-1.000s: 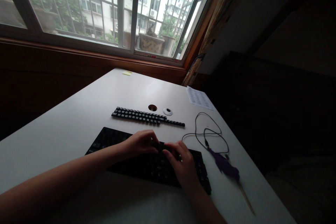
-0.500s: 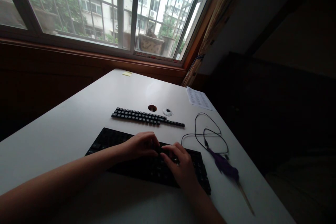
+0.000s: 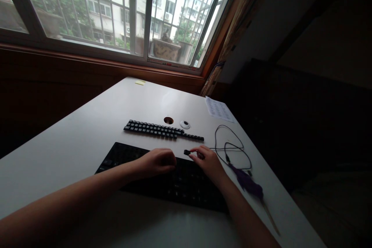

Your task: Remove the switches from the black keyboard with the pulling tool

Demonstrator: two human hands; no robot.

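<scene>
A black keyboard lies on the white table in front of me. My right hand is just beyond its far edge, thumb and finger pinching a small black keycap. Over the upper middle of the keyboard, my left hand has its fingers curled in; whatever they may hold is hidden. Rows of removed keycaps are lined up on the table behind the keyboard. My hands and forearms cover part of the keys.
A black cable loops to the right, beside a purple feathery thing with a thin stick. Behind the keycap rows are a round table hole and its white cover. A printed sheet and yellow note lie farther back.
My right hand has moved away from my left, up and to the right, carrying the keycap off the keyboard. My left hand has stayed nearly in place, its fingers now more curled.
</scene>
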